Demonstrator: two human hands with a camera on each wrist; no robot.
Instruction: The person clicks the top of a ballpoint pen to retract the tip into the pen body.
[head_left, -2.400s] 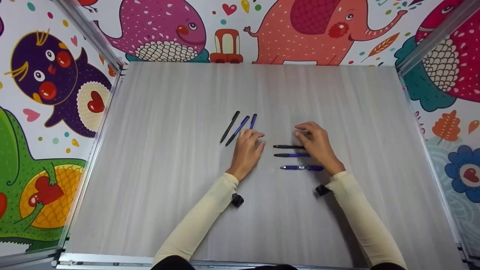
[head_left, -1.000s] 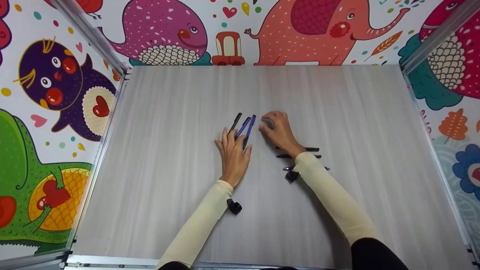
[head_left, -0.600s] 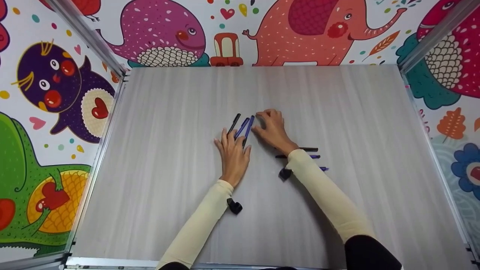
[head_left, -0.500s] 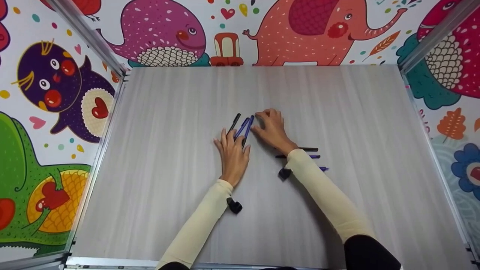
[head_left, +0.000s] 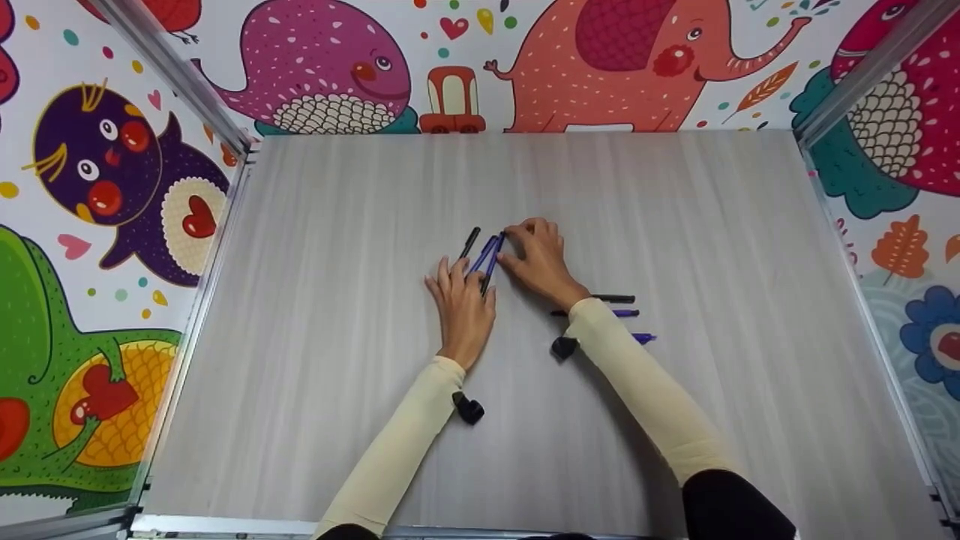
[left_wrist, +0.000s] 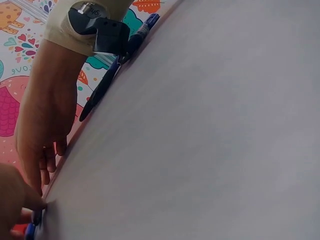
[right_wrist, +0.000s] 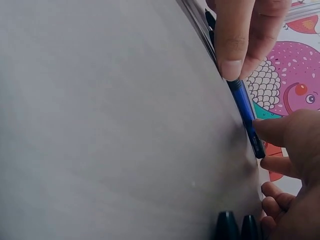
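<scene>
Three pens fan out on the table in the head view: a black pen point(head_left: 471, 241) on the left, a blue pen point(head_left: 482, 255) in the middle and another blue pen point(head_left: 492, 264) on the right. My left hand point(head_left: 463, 315) rests over their lower ends with fingers spread, hiding those ends. My right hand point(head_left: 540, 259) touches the right-hand blue pen's upper end from the side with thumb and index finger. In the right wrist view, left fingertips press that blue pen point(right_wrist: 244, 105), and the right thumb and index finger point(right_wrist: 280, 164) meet its far end.
Beneath my right forearm lie a black pen point(head_left: 615, 298), a blue-purple pen point(head_left: 625, 313) and a blue pen point(head_left: 643, 338), partly hidden by hand and sleeve. The pale wood-grain table point(head_left: 337, 315) is bordered by metal rails and printed panels.
My right hand has moved left from the row of pens to the fanned group. My left hand has spread over that group. The right-hand blue pen's top has shifted slightly left towards the middle one.
</scene>
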